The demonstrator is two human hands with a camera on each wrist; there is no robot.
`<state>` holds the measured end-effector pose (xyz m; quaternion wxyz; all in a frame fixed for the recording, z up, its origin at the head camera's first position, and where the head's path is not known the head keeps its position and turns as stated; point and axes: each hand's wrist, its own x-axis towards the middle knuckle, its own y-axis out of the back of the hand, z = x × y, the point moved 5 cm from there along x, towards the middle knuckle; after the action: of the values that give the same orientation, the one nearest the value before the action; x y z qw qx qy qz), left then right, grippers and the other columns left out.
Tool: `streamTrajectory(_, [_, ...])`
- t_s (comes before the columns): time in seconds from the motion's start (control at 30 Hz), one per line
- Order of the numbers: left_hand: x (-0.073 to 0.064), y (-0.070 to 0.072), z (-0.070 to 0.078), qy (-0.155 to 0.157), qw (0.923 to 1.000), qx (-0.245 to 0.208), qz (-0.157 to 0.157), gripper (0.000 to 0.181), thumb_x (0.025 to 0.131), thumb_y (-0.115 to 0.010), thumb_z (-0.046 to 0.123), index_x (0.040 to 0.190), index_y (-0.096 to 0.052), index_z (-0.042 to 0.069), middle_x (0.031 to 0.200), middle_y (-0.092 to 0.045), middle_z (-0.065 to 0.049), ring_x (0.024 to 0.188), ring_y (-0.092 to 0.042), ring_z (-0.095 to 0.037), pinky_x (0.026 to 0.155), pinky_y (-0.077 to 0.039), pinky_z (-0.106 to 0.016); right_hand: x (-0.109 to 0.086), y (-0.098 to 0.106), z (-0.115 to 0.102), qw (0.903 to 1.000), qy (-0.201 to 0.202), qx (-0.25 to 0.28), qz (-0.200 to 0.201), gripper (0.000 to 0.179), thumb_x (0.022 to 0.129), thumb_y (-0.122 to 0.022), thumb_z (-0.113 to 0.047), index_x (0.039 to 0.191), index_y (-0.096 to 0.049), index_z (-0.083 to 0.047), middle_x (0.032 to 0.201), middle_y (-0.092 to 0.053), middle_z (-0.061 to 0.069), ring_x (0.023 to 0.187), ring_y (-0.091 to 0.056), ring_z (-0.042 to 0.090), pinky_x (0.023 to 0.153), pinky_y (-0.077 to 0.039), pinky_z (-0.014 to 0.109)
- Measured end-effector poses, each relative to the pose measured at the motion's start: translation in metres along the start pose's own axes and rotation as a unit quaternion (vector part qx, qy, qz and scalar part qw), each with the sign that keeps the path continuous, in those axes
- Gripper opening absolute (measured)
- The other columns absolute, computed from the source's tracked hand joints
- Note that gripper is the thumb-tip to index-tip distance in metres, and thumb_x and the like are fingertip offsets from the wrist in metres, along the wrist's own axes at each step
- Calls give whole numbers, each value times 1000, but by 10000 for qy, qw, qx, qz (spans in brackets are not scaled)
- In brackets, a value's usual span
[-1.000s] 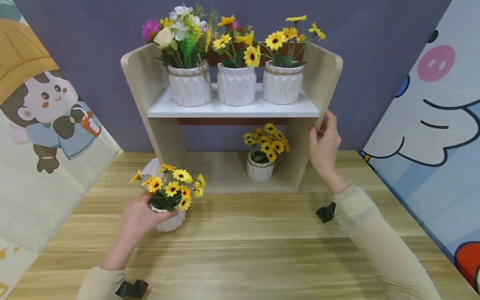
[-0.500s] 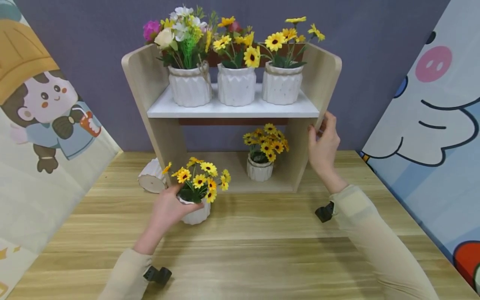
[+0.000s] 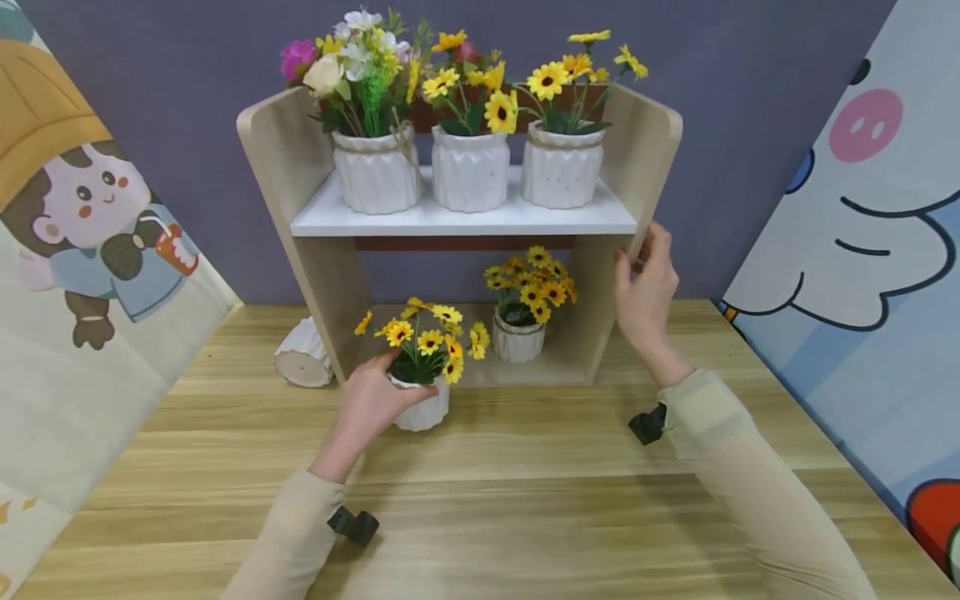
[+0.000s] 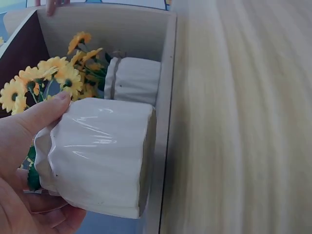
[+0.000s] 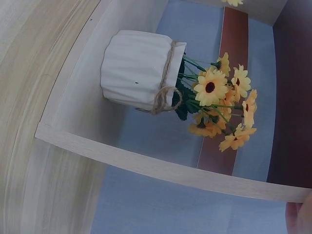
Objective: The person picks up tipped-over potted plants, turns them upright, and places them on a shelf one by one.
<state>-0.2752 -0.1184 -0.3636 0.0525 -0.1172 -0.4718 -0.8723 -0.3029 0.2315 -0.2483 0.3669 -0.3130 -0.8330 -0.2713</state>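
My left hand (image 3: 372, 402) grips the rim of a white ribbed flowerpot (image 3: 426, 410) with yellow daisies, just in front of the lower compartment. In the left wrist view the thumb lies across the top of this pot (image 4: 100, 156), with fingers curled under its other side. My right hand (image 3: 647, 292) holds the right side panel of the wooden shelf (image 3: 656, 150), thumb on the inner side. A second daisy pot (image 3: 519, 342) stands at the right of the lower compartment. Twine circles its neck in the right wrist view, where only a bit of the right hand (image 5: 303, 214) shows.
On the white upper board (image 3: 465, 220) stand a mixed-flower pot (image 3: 377, 175), a pot with yellow and red flowers (image 3: 471, 171) and a daisy pot (image 3: 562, 167). A white pot (image 3: 303, 354) lies on its side on the wooden table (image 3: 525, 517), left of the shelf.
My left hand has carried the daisy flowerpot rightward and slightly away from me, from beside the shelf's left side to its front. The right hand has kept its hold on the panel.
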Motion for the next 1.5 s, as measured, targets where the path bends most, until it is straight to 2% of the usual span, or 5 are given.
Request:
streamTrajectory(0.2, [10,-3,10,0,9993,-217,300,87,59,-73,59,120,-55,1,111,-61,-19,100,-56,-38,82,-44,-51,0,-1,0,10000,-35,-39,-33,37,89,-54,-9,124,-42,-6,109,-59,20,88,-62,29,75,-51,38])
streamTrajectory(0.43, [20,-22,9,14,9974,-514,505,84,59,-76,55,119,-55,0,112,-60,-20,100,-55,-39,84,-43,-51,0,-1,-1,10000,-6,-39,-6,37,89,-54,-8,124,-42,-6,110,-59,20,88,-61,29,75,-51,38])
streamTrajectory(0.67, [27,-36,13,-248,9941,-537,912,78,59,-79,49,114,-57,-2,108,-62,-20,97,-56,-38,84,-44,-48,-1,-1,-1,10000,5,-85,39,36,90,-53,-12,124,-43,-6,110,-60,18,88,-62,28,74,-52,37])
streamTrajectory(1.03, [46,-46,21,-451,9921,-567,1027,77,60,-79,46,117,-55,0,111,-60,-20,96,-57,-39,82,-45,-49,1,1,-1,9999,39,-91,93,36,89,-53,-9,124,-43,-5,109,-59,20,87,-61,28,74,-51,38])
streamTrajectory(1.5, [72,-69,29,-643,9893,-695,1109,83,66,-77,44,129,-45,0,127,-51,-19,113,-49,-36,96,-37,-47,0,1,0,9997,72,-153,152,36,89,-53,-9,123,-44,-5,108,-61,18,86,-62,28,73,-52,38])
